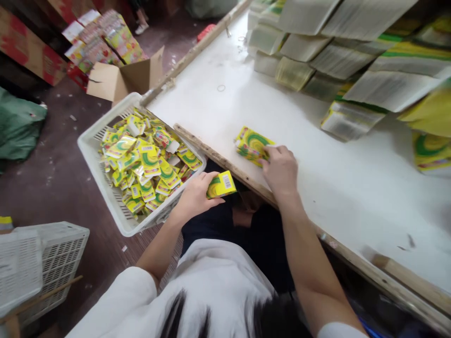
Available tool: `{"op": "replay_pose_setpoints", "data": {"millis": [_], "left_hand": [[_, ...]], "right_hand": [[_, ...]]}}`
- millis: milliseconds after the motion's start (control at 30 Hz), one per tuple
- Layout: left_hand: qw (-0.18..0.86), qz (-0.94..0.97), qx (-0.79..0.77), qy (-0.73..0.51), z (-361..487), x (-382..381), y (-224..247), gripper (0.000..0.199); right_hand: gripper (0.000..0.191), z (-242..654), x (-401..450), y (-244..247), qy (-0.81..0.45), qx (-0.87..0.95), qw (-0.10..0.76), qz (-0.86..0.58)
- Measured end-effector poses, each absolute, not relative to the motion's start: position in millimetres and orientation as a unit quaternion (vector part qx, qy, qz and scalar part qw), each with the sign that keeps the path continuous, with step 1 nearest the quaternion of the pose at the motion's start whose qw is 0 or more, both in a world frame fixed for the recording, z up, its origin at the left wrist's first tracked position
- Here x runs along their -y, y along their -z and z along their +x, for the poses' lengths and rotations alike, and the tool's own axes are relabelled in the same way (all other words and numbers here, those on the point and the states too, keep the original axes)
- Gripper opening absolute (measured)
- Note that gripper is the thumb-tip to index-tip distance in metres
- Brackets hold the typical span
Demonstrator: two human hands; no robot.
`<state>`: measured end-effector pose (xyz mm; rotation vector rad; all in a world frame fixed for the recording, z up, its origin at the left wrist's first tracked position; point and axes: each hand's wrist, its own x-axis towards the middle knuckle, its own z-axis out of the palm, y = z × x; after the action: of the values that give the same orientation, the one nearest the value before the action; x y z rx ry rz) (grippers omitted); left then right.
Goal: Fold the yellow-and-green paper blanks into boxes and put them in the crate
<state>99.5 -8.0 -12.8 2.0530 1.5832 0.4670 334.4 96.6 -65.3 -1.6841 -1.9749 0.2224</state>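
My left hand (198, 196) is closed on a small yellow-green box (221, 185) with a barcode on its end, held between the basket and the table edge. My right hand (281, 170) has its fingers on the right end of a yellow-green packet (254, 144) lying on the white table (218, 112). The thumb and fingertips grip that packet's edge. To the left, a white plastic basket (105, 197) holds many yellow-green packs (150, 159) in a loose heap.
Stacks of bundled cards or flat packs (338, 61) stand at the table's back right. An open cardboard box (121, 80) is beyond the basket. White crates (59, 263) sit lower left, near a green sack (19, 124). A wooden strip (214, 157) edges the table.
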Motion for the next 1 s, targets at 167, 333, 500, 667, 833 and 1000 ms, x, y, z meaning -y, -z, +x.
{"op": "replay_pose_setpoints", "data": {"millis": [167, 333, 500, 667, 833, 1000], "left_hand": [[0.17, 0.723, -0.641, -0.195, 29, -17, -11, 0.07], [-0.126, 0.57, -0.748, -0.315, -51, -53, -57, 0.105], [-0.041, 0.661, -0.707, -0.247, -14, -54, -26, 0.083], [0.027, 0.627, -0.775, -0.077, 13, -45, 30, 0.071], [-0.013, 0.551, -0.835, 0.01, -35, -42, 57, 0.067], [-0.043, 0.527, -0.849, 0.004, -75, -47, 70, 0.064]], "right_hand": [[0.026, 337, -88, 78, -0.068, 0.734, 0.252, -0.627], [0.033, 334, -82, 72, -0.082, 0.709, 0.255, -0.652], [0.043, 331, -80, 66, -0.124, 0.69, 0.298, -0.648], [0.046, 337, -77, 64, -0.168, 0.683, 0.312, -0.638], [0.046, 338, -78, 68, -0.166, 0.677, 0.298, -0.652], [0.048, 341, -78, 75, -0.147, 0.684, 0.297, -0.651]]}}
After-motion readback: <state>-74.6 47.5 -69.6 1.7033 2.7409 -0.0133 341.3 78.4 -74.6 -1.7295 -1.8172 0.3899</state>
